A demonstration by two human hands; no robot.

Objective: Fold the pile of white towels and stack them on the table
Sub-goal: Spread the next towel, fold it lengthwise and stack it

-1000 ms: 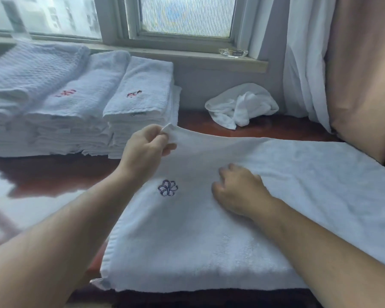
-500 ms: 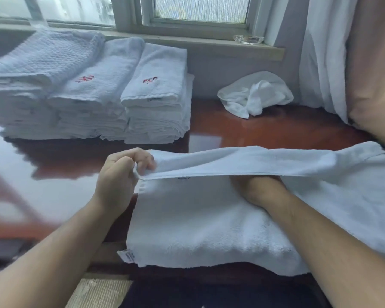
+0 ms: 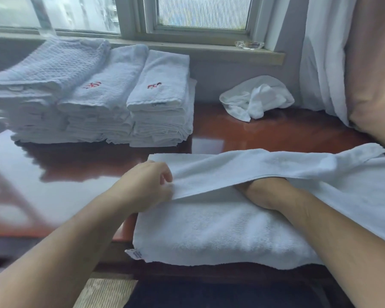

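Observation:
A white towel (image 3: 209, 232) lies across the near edge of the red-brown table (image 3: 265, 132). My left hand (image 3: 147, 185) grips the towel's folded-over edge at its left end and holds it low over the lower layer. My right hand (image 3: 262, 192) lies on the lower layer, its fingers hidden under the folded-over flap, only the wrist and back showing. Three stacks of folded white towels (image 3: 111, 103) stand at the back left. A crumpled white towel (image 3: 256, 97) sits at the back by the wall.
A window sill (image 3: 209, 50) runs behind the table with a small glass dish (image 3: 249, 44) on it. White and beige curtains (image 3: 342, 63) hang at the right. Glossy bare tabletop lies left of the towel. The floor shows below the table's front edge.
My left hand has pulled the towel's far edge toward me over my right hand, which is now covered by the flap. The flap has come down lower.

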